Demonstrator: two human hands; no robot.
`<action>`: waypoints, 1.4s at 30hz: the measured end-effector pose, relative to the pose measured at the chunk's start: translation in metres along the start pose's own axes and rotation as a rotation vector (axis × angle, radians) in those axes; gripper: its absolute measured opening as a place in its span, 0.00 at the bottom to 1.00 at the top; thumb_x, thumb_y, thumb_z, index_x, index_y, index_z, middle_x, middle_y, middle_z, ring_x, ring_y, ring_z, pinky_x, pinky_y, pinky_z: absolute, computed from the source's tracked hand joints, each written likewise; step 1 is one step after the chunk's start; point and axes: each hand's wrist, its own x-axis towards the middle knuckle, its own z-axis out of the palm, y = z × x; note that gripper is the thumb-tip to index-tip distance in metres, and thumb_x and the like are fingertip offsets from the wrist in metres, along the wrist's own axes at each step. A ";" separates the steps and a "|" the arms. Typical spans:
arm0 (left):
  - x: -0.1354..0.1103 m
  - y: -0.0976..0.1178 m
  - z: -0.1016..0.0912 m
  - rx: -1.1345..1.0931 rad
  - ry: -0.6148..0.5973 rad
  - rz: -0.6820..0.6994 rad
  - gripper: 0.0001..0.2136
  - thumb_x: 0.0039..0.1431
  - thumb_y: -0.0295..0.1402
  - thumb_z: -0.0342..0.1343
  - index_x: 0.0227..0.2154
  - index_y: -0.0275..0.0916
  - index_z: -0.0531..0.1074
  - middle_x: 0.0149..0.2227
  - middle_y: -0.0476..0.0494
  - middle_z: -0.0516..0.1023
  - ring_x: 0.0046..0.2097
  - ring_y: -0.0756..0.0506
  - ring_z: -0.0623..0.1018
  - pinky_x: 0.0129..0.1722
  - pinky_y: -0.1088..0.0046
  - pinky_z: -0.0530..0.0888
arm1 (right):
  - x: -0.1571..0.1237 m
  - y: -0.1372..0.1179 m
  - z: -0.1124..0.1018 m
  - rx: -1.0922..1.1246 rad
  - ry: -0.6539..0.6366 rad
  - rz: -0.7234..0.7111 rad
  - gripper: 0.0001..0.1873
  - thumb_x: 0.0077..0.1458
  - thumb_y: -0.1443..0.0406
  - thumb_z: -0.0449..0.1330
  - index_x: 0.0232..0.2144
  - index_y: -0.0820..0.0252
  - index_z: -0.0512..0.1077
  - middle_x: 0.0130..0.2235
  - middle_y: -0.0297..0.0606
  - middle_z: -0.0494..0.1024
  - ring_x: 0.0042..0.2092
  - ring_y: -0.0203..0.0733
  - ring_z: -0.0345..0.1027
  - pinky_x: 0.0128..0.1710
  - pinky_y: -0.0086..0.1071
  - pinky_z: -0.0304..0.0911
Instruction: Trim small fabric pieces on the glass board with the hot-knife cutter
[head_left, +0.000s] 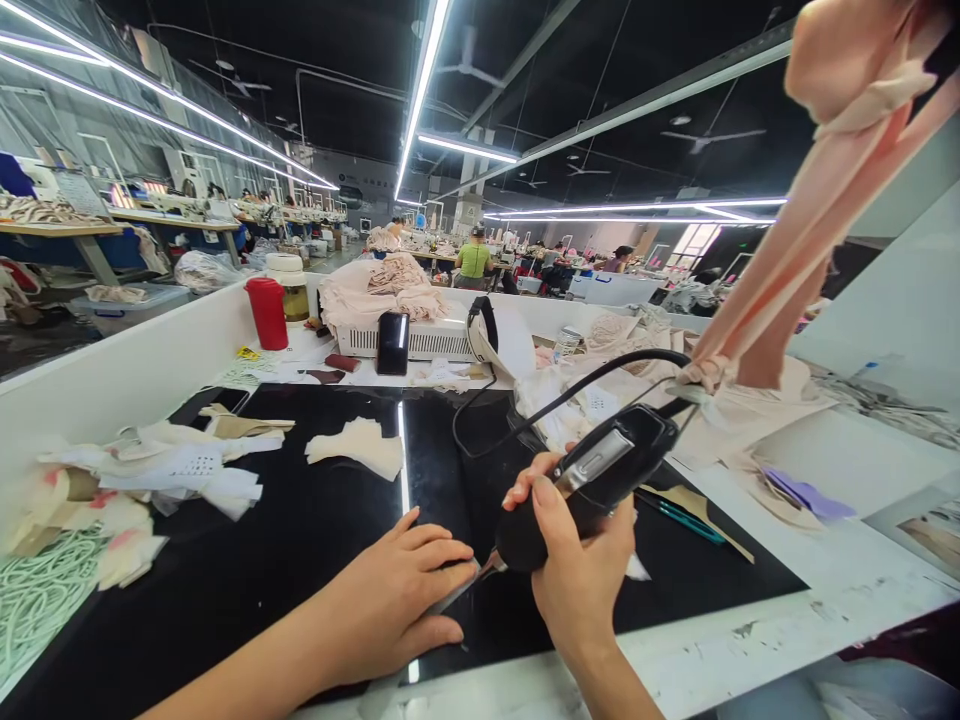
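My right hand (581, 560) is wrapped around a black corded hand tool (592, 485) with a silver plate on its side. The tool's narrow metal tip (491, 565) points down and left, close to my left fingertips. My left hand (401, 595) lies flat on the black work surface (300, 560), its fingers stretched out. Under and beside its index finger shows a thin greyish piece (454, 597), too small to make out. Pink fabric strips (795, 230), knotted together, hang from above down to the tool's rear end, where the cable (600, 365) also comes out.
Cream fabric piece (356, 447) lies ahead of my left hand; white cut pieces (187, 460) and green cord (49, 590) are at left. Green tweezers (690, 520) lie at right. Behind stand a phone (393, 343), a red cup (267, 313) and a jar (291, 287).
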 end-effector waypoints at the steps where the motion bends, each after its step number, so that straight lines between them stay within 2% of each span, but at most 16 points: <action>1: 0.000 -0.001 0.001 -0.008 0.000 -0.003 0.24 0.68 0.40 0.60 0.65 0.48 0.66 0.64 0.43 0.72 0.66 0.35 0.68 0.69 0.38 0.54 | 0.000 0.001 0.000 -0.003 0.001 0.001 0.14 0.57 0.65 0.69 0.43 0.52 0.70 0.35 0.28 0.78 0.28 0.35 0.73 0.31 0.34 0.71; 5: 0.000 -0.001 0.001 -0.015 -0.013 -0.026 0.24 0.68 0.40 0.60 0.64 0.47 0.66 0.65 0.45 0.71 0.66 0.35 0.67 0.68 0.35 0.55 | -0.001 0.004 0.000 -0.034 0.002 0.007 0.14 0.57 0.66 0.69 0.43 0.51 0.70 0.35 0.27 0.79 0.28 0.34 0.73 0.31 0.33 0.71; 12: 0.001 0.002 0.000 -0.008 -0.049 -0.051 0.25 0.67 0.38 0.60 0.65 0.47 0.66 0.66 0.45 0.69 0.67 0.37 0.66 0.69 0.36 0.52 | -0.003 0.003 0.000 -0.071 -0.011 -0.012 0.13 0.57 0.65 0.68 0.42 0.50 0.70 0.34 0.26 0.79 0.27 0.33 0.73 0.30 0.31 0.72; 25: 0.001 -0.001 0.003 -0.064 -0.007 -0.044 0.26 0.66 0.37 0.62 0.65 0.48 0.66 0.65 0.46 0.71 0.67 0.36 0.66 0.69 0.36 0.51 | -0.002 0.006 -0.001 -0.092 0.007 -0.009 0.13 0.57 0.65 0.68 0.42 0.51 0.69 0.34 0.26 0.79 0.27 0.33 0.73 0.30 0.32 0.71; 31: -0.001 0.001 -0.002 -0.141 0.006 -0.050 0.25 0.67 0.36 0.61 0.65 0.50 0.66 0.64 0.46 0.72 0.66 0.37 0.68 0.69 0.37 0.50 | 0.003 0.003 0.000 -0.105 0.016 -0.010 0.14 0.55 0.63 0.69 0.42 0.54 0.69 0.32 0.28 0.79 0.27 0.35 0.72 0.30 0.32 0.71; 33: -0.004 0.000 -0.004 -0.201 0.042 -0.076 0.24 0.69 0.35 0.57 0.65 0.49 0.65 0.64 0.45 0.72 0.66 0.38 0.68 0.70 0.43 0.53 | 0.006 0.000 -0.002 -0.157 0.030 -0.033 0.16 0.54 0.61 0.70 0.41 0.54 0.69 0.32 0.29 0.79 0.27 0.36 0.72 0.30 0.33 0.71; 37: -0.016 -0.011 -0.002 -0.225 0.215 -0.229 0.18 0.71 0.35 0.52 0.62 0.46 0.69 0.64 0.43 0.71 0.64 0.40 0.71 0.66 0.56 0.67 | 0.012 -0.006 -0.008 -0.296 -0.022 -0.036 0.19 0.52 0.57 0.71 0.41 0.54 0.69 0.35 0.31 0.79 0.31 0.40 0.74 0.37 0.37 0.72; 39: -0.023 -0.018 0.001 -0.184 0.279 -0.295 0.15 0.70 0.35 0.53 0.57 0.46 0.73 0.61 0.42 0.73 0.62 0.39 0.73 0.65 0.56 0.68 | 0.013 -0.007 -0.012 -0.324 -0.072 -0.015 0.22 0.53 0.54 0.70 0.45 0.53 0.69 0.40 0.34 0.80 0.36 0.43 0.75 0.42 0.40 0.71; 42: -0.033 -0.023 0.005 -0.146 0.314 -0.353 0.10 0.65 0.33 0.58 0.49 0.45 0.76 0.58 0.42 0.75 0.60 0.38 0.73 0.63 0.56 0.69 | 0.013 -0.007 -0.018 -0.376 -0.130 -0.016 0.27 0.57 0.52 0.67 0.54 0.52 0.68 0.49 0.40 0.78 0.47 0.47 0.73 0.51 0.44 0.68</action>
